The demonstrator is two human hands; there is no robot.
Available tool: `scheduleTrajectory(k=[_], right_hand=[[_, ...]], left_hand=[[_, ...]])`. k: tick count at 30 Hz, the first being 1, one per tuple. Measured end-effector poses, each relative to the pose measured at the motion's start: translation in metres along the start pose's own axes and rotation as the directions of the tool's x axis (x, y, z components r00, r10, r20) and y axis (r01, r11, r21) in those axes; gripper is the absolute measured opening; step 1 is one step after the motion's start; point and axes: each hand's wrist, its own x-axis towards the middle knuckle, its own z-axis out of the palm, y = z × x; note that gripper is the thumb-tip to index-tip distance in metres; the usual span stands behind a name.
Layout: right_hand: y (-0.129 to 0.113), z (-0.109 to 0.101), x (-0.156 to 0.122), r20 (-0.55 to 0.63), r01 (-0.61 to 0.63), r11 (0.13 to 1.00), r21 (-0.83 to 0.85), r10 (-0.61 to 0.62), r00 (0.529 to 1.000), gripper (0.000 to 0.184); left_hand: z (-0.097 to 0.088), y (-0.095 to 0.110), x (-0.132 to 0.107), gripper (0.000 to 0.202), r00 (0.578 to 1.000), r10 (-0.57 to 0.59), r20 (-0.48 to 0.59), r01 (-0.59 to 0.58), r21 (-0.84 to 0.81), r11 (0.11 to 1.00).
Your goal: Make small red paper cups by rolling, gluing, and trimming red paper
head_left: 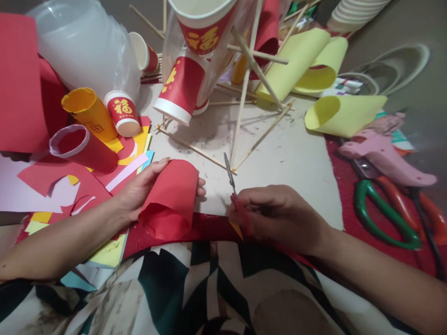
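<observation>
My left hand (145, 184) is wrapped round a red paper tube (172, 195), its open end tilted toward me; the fingertips show at the tube's far right side. In my right hand (275, 211) is a small pair of scissors (229, 172), gripped by red handles that the fingers partly hide. The metal blades look closed and point up and away from me. Just beyond both hands stands a frame of wooden sticks (240, 111), with printed paper cups (185, 83) hanging in it on clear plastic. The scissor tips lie in front of the frame's near corner.
To the left are an orange paper tube (94, 114), a red tube with a white rim (84, 146), a small printed cup (123, 113) and coloured paper scraps (129, 172). Yellow paper rolls (344, 114), a pink glue gun (387, 153) and green-handled scissors (384, 223) lie right.
</observation>
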Motion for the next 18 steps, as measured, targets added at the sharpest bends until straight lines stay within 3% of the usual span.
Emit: scheduleTrajectory(k=[3,7,14,18], right_hand=[[0.0,-0.002,0.003,-0.04,0.104,0.96,-0.26,-0.118,0.992,0.032],[0.007,-0.004,0.005,-0.063,0.19,0.889,-0.417,-0.237,0.969,0.035],[0.015,-0.004,0.002,0.038,0.189,0.803,-0.566,-0.204,0.978,0.028],[0.016,-0.004,0.002,0.009,0.166,0.756,-0.633,-0.207,0.978,0.029]], left_hand=[[0.005,-0.004,-0.003,0.055,1.0,0.019,-0.01,-0.019,0.009,1.0],[0.008,-0.007,-0.004,0.047,1.0,-0.006,-0.026,0.006,0.017,1.0],[0.011,-0.007,0.0,0.016,0.995,0.061,-0.08,-0.061,0.0,0.998],[0.011,-0.007,0.0,0.02,0.997,0.036,-0.063,-0.035,0.022,0.999]])
